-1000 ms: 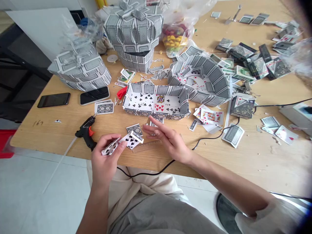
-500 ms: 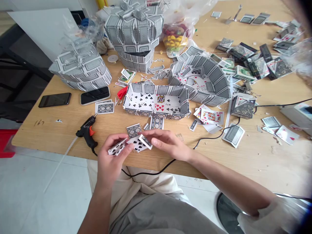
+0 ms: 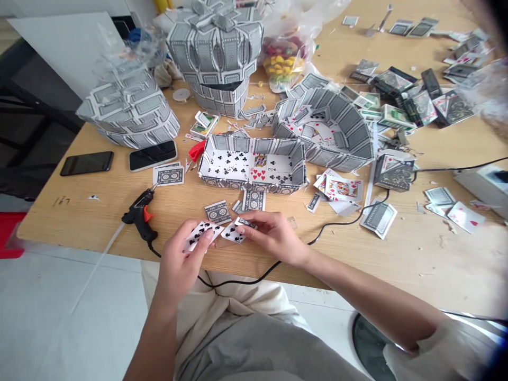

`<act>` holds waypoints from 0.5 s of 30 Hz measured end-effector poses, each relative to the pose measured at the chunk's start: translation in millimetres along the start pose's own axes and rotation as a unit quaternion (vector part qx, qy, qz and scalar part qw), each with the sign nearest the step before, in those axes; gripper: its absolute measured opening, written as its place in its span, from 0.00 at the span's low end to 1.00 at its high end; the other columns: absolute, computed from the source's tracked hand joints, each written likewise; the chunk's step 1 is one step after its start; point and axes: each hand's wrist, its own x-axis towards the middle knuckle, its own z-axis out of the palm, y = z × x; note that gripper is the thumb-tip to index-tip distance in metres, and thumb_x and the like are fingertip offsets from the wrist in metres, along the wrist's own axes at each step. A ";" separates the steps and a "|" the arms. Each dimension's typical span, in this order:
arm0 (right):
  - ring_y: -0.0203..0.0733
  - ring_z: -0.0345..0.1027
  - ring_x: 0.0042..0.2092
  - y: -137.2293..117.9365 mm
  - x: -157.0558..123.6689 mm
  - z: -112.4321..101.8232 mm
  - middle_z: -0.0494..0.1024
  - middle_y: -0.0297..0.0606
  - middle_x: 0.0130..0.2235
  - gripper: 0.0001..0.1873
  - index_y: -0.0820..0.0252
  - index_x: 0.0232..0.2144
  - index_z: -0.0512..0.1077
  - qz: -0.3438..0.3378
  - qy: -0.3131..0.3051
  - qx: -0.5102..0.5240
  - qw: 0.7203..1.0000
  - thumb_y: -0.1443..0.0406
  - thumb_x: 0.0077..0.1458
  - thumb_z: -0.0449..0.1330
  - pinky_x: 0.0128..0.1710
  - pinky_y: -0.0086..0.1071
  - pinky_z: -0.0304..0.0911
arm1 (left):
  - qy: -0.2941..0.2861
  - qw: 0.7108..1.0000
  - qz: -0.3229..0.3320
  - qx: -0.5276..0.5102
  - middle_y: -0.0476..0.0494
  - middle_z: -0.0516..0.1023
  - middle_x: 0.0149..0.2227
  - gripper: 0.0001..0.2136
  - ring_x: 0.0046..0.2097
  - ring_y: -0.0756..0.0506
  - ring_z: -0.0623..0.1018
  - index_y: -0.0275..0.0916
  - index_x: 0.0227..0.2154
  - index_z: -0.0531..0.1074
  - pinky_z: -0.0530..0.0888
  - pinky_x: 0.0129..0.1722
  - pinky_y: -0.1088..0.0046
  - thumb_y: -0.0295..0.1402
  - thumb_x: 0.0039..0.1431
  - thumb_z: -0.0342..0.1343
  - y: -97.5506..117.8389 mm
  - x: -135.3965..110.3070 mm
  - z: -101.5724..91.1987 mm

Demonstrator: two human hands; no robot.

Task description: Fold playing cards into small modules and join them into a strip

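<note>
Both my hands hold a folded strip of playing cards [image 3: 216,233] with black clubs and spades facing up, just above the near edge of the wooden table [image 3: 397,259]. My left hand [image 3: 182,259] pinches the strip's left end, thumb on top. My right hand [image 3: 272,235] pinches its right end, where a flap is folded over. Two grey-backed folded cards [image 3: 218,211] lie just beyond the strip. A black glue gun [image 3: 138,214] with an orange trigger lies to the left of my left hand.
A rectangular tray built of cards [image 3: 254,166] stands beyond my hands, with a curved card wall [image 3: 337,127] to its right. Two card-built domes [image 3: 127,111] stand at the back left, near two phones [image 3: 153,155]. Card boxes, loose cards and a black cable [image 3: 345,222] litter the right side.
My right hand came in from hovering open and closed on the strip's right end. The strip has been turned flatter, faces up, and my left hand shifted slightly right.
</note>
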 end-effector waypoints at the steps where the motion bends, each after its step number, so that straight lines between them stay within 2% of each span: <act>1: 0.48 0.82 0.48 -0.7 -0.5 -0.4 0.87 0.43 0.51 0.17 0.58 0.52 0.83 -0.007 -0.002 -0.017 1.000 0.56 0.67 0.67 0.50 0.39 0.77 | 0.024 0.999 -0.004 0.025 0.48 0.84 0.33 0.09 0.33 0.46 0.81 0.41 0.42 0.81 0.76 0.35 0.73 0.41 0.65 0.65 0.7 0.1 0.0; 4: 0.48 0.83 0.49 -2.9 -1.3 -0.6 0.87 0.42 0.53 0.17 0.57 0.55 0.82 -0.024 -0.009 -0.051 0.998 0.57 0.68 0.67 0.49 0.38 0.77 | 0.102 0.994 0.006 0.043 0.50 0.84 0.31 0.11 0.31 0.47 0.80 0.41 0.40 0.83 0.74 0.31 0.75 0.41 0.59 0.70 0.6 -0.6 2.5; 7: 0.47 0.83 0.46 -4.8 -1.3 0.0 0.87 0.42 0.52 0.18 0.57 0.55 0.82 -0.030 -0.003 -0.077 0.997 0.58 0.67 0.67 0.45 0.36 0.76 | 0.141 0.987 0.048 0.054 0.51 0.85 0.33 0.10 0.31 0.48 0.80 0.42 0.39 0.83 0.74 0.31 0.76 0.39 0.56 0.72 -1.5 -1.4 5.2; 11: 0.43 0.82 0.40 -5.1 -0.9 1.2 0.88 0.41 0.47 0.17 0.59 0.52 0.84 -0.017 -0.003 -0.072 0.997 0.57 0.66 0.68 0.40 0.34 0.75 | 0.112 0.982 0.122 0.094 0.50 0.85 0.33 0.04 0.31 0.49 0.79 0.42 0.38 0.84 0.74 0.33 0.75 0.34 0.61 0.69 -3.3 -1.8 6.5; 15: 0.43 0.81 0.41 -1.8 -0.7 2.7 0.88 0.41 0.46 0.17 0.60 0.49 0.84 0.009 -0.014 -0.017 1.000 0.55 0.65 0.69 0.40 0.34 0.77 | 0.070 0.978 0.177 0.082 0.47 0.86 0.38 0.04 0.37 0.46 0.81 0.43 0.41 0.84 0.76 0.39 0.71 0.31 0.65 0.66 -5.0 -1.4 8.5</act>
